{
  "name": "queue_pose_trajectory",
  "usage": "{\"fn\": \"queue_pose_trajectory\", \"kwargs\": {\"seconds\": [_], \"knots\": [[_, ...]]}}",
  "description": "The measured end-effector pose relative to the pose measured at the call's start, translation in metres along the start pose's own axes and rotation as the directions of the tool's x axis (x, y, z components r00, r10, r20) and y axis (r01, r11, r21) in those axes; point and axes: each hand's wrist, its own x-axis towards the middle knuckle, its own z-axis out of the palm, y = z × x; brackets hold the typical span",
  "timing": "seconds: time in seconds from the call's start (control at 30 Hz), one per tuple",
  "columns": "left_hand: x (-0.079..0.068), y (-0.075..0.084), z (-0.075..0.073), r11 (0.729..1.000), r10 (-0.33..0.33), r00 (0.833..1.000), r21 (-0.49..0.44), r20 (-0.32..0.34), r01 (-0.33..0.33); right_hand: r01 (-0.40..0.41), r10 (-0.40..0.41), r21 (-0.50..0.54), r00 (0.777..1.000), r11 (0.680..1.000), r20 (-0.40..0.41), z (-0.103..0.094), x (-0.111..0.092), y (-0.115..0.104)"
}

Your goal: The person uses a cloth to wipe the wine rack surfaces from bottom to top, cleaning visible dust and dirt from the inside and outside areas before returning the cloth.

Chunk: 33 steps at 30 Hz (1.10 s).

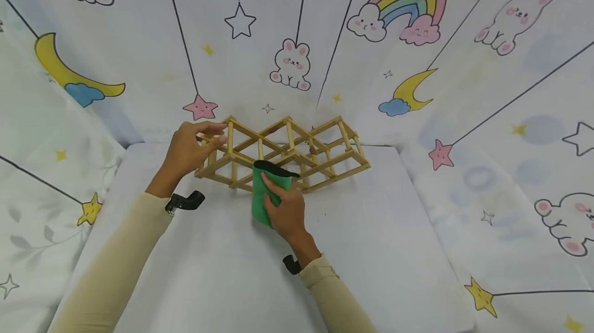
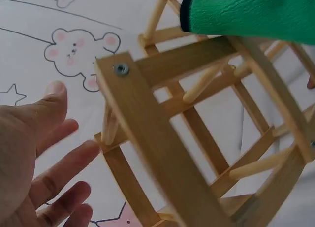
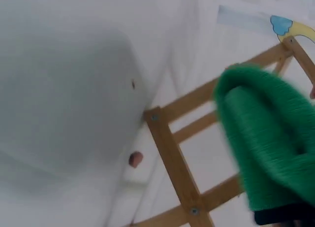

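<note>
A wooden lattice rack of slats and round dowels, joined with metal screws, stands at the back of the white table. At its left end is my left hand, fingers loosely spread. In the left wrist view that hand has a fingertip close to a corner of the rack; whether it touches, I cannot tell. My right hand grips a folded green cloth with a black edge, in front of the rack's middle. In the right wrist view the cloth is blurred and covers part of the slats.
The white table reaches forward from the rack. Behind it hangs a white backdrop printed with bunnies, stars and moons. A small brown bit and a dark speck show in the right wrist view.
</note>
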Motion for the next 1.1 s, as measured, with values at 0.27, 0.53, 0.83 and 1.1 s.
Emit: {"fn": "queue_pose_trajectory", "kwargs": {"seconds": [0.27,0.53,0.83,1.1], "knots": [[0.032,-0.010,-0.013,0.992,0.012,0.943,-0.123,0.334,0.031,0.155,-0.158,0.103,0.987,0.983,0.017,0.022,0.020,-0.023],[0.035,-0.016,-0.005,0.989,0.050,0.897,-0.146,0.439,0.016,0.100,-0.074,-0.128,0.977,0.987,0.199,0.026,0.000,-0.025],[0.038,-0.013,-0.006,0.991,0.050,0.895,-0.133,0.444,0.011,0.028,-0.033,-0.170,0.999,0.985,-0.027,0.029,-0.006,-0.016],[0.041,-0.010,-0.008,0.996,0.059,0.898,-0.085,0.435,-0.024,0.127,-0.125,0.056,0.991,0.990,-0.037,0.030,-0.006,-0.034]]}}
